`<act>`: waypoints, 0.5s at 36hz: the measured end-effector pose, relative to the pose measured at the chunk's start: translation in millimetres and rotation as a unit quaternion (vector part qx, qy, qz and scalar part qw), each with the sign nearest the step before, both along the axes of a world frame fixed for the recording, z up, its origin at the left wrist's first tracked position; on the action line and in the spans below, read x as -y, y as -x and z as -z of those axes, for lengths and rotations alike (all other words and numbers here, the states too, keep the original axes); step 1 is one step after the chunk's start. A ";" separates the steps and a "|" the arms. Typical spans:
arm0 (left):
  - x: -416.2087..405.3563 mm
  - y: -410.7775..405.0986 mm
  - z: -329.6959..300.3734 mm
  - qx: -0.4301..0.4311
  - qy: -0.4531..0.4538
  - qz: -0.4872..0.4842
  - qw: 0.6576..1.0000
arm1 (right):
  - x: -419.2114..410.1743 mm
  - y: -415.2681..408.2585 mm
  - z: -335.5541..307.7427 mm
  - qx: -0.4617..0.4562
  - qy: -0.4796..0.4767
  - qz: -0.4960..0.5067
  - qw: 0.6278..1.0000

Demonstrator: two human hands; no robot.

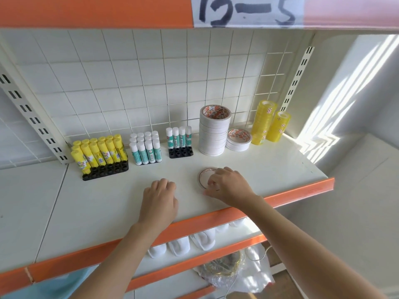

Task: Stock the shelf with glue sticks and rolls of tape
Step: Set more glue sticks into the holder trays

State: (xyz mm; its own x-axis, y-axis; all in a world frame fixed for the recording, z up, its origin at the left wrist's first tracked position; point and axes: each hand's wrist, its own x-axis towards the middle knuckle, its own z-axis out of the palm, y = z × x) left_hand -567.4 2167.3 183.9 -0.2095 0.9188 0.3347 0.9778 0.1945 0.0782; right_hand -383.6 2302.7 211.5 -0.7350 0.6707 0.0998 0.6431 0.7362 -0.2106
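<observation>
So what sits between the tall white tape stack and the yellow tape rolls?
In the head view, a short stack of white tape sits between the tall white tape stack and the yellow tape rolls.

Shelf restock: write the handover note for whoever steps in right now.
Left hand: rests on the shelf, fingers loosely curled, holds nothing.
Right hand: grips a flat tape roll near the front edge.
Done: yellow glue sticks, teal glue sticks and four more in a small tray stand at the back; tall white tape stack, short stack, yellow tape stacks.
Left: probably move the held roll onto a white stack.
</observation>
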 end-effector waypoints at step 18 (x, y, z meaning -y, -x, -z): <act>-14.3 -19.9 -3.4 0.015 -0.025 0.014 0.999 | -21.9 -47.5 -16.0 -0.077 -0.023 0.020 0.997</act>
